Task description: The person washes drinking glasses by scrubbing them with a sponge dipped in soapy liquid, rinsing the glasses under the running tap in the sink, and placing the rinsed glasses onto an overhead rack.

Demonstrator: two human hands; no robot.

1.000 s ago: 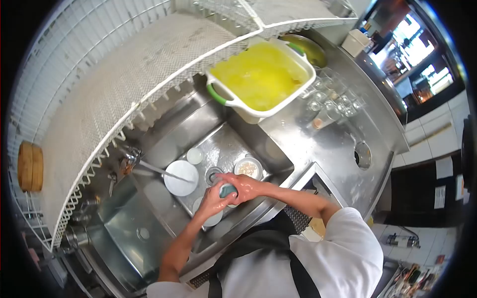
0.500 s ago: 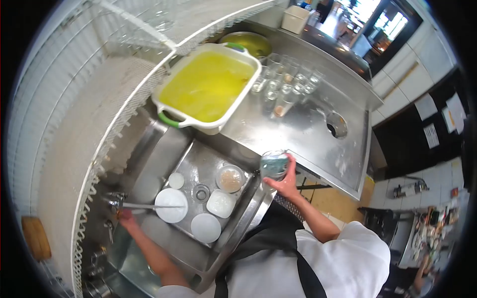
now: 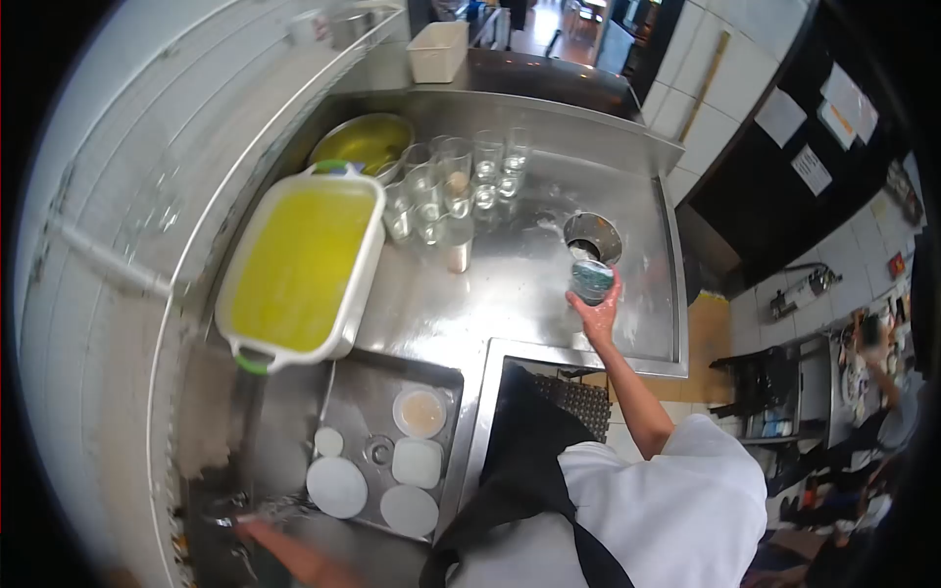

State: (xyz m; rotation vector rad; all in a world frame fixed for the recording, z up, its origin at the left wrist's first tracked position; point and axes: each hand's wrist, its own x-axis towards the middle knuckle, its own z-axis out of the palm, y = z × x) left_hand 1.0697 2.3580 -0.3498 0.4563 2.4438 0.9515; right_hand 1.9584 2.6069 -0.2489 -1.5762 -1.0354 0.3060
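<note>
Now the right hand holds a clear round container, teal inside, at three o'clock; left hand blurred, grip unclear; white papers, two o'clock, illegible.

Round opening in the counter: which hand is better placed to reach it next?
Right, most likely. The right hand, holding the clear container, is right by the round opening. The left hand is far off by the faucet, blurred.
</note>
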